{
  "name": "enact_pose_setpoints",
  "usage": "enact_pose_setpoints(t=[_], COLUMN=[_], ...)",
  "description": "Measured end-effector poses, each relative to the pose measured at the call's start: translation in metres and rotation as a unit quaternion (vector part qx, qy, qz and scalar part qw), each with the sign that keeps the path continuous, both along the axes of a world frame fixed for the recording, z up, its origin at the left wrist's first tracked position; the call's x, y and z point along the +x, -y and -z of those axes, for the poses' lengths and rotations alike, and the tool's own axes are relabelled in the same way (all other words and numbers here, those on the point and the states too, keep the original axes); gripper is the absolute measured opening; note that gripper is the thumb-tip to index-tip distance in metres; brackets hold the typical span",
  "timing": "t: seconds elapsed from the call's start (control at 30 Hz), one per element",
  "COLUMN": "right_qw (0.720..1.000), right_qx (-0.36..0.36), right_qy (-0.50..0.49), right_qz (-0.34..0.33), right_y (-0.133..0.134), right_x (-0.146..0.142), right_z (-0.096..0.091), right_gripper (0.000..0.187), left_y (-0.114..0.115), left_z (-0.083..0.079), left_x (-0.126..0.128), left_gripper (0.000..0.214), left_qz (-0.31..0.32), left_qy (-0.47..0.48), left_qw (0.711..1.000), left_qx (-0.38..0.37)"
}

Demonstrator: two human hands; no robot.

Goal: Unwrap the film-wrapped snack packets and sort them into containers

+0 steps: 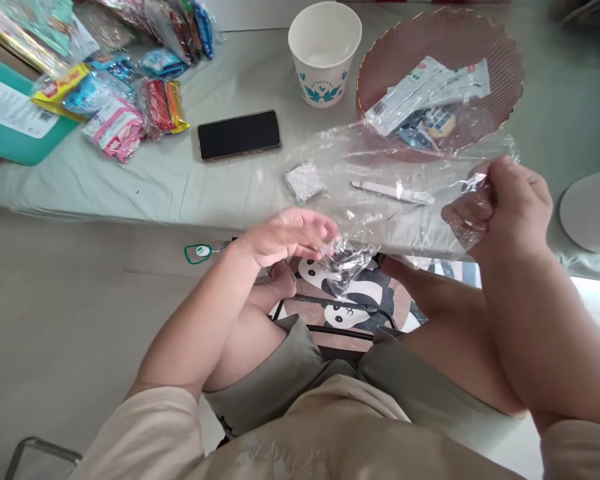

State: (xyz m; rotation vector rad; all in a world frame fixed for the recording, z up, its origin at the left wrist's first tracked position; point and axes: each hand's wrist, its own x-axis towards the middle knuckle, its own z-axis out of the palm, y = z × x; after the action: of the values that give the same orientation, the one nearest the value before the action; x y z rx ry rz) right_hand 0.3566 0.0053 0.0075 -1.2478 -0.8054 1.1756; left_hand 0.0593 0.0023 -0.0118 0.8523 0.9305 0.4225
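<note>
A clear plastic bag (350,157) is stretched over the front part of the table. My right hand (505,200) is closed in a fist around its right end. My left hand (295,235) has its fingers loosely curved and apart, right beside the crumpled lower left end of the bag; whether the fingertips touch it is hard to tell. Through the film I see a slim white utility knife (393,192) lying on the table. A small square whitish wrapped piece (305,181) sits above my left hand.
A black phone (240,135), a white paper cup (325,57) and a pink ribbed plate (385,63) holding packets stand farther back. Several snack packs (115,127) and a teal box (25,143) are at left. A white round object (593,207) is at right.
</note>
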Motion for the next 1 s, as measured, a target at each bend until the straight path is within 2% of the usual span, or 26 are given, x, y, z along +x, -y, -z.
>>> enact_pose_setpoints(t=[0.07, 0.2, 0.27, 0.37, 0.4, 0.47, 0.53, 0.6, 0.63, 0.7, 0.77, 0.8, 0.87, 0.93, 1.0], right_qw=[1.0, 0.999, 0.999, 0.999, 0.999, 0.999, 0.999, 0.999, 0.999, 0.999, 0.999, 0.999, 0.999, 0.997, 0.997], right_qx=[0.004, 0.02, 0.019, 0.029, 0.032, 0.033, 0.028, 0.03, 0.029, 0.023, 0.02, 0.025, 0.046, 0.068, 0.079], right_qy=[0.016, 0.044, 0.032, 0.013, 0.01, 0.01, 0.015, 0.02, 0.019, 0.01, -0.001, -0.003, -0.003, 0.002, 0.009], right_qz=[0.007, -0.018, -0.027, 0.006, 0.015, 0.019, 0.011, 0.016, 0.024, 0.035, 0.031, 0.027, 0.025, 0.025, 0.007], right_y=[0.002, 0.007, 0.009, 0.009, 0.008, 0.008, 0.008, 0.008, 0.008, 0.009, 0.011, 0.012, 0.014, 0.016, 0.017], right_x=[0.004, 0.014, 0.018, 0.021, 0.021, 0.02, 0.018, 0.016, 0.016, 0.017, 0.017, 0.016, 0.014, 0.011, 0.009], right_z=[-0.002, -0.003, -0.001, 0.004, 0.005, 0.007, 0.008, 0.008, 0.007, 0.006, 0.004, 0.003, 0.001, -0.002, -0.003], right_gripper=[0.04, 0.042, 0.04, 0.037, 0.037, 0.038, 0.039, 0.038, 0.038, 0.037, 0.036, 0.037, 0.04, 0.045, 0.047], left_y=[0.004, 0.001, -0.001, 0.001, 0.002, 0.006, 0.009, 0.01, 0.01, 0.009, 0.007, 0.006, 0.005, 0.004, 0.004], left_z=[-0.008, -0.02, -0.019, -0.012, -0.009, -0.005, -0.005, -0.01, -0.013, -0.02, -0.025, -0.025, -0.025, -0.023, -0.02], left_x=[-0.001, -0.015, -0.02, -0.017, -0.013, -0.003, 0.004, 0.005, 0.002, -0.006, -0.014, -0.016, -0.016, -0.012, -0.005], left_gripper=[0.046, 0.031, 0.024, 0.022, 0.026, 0.041, 0.052, 0.048, 0.042, 0.034, 0.034, 0.035, 0.044, 0.056, 0.058], left_qz=[0.026, -0.033, -0.089, -0.22, -0.239, -0.216, -0.149, -0.108, -0.112, -0.164, -0.216, -0.22, -0.177, -0.116, -0.097], left_qy=[-0.035, -0.08, -0.088, -0.052, -0.032, 0.004, 0.017, 0.0, -0.015, -0.045, -0.056, -0.057, -0.058, -0.066, -0.077], left_qw=[0.999, 0.996, 0.991, 0.97, 0.966, 0.974, 0.988, 0.994, 0.993, 0.981, 0.964, 0.961, 0.971, 0.985, 0.99], left_qx=[-0.004, 0.021, 0.049, 0.095, 0.095, 0.067, 0.034, 0.03, 0.044, 0.092, 0.143, 0.157, 0.149, 0.106, 0.074])
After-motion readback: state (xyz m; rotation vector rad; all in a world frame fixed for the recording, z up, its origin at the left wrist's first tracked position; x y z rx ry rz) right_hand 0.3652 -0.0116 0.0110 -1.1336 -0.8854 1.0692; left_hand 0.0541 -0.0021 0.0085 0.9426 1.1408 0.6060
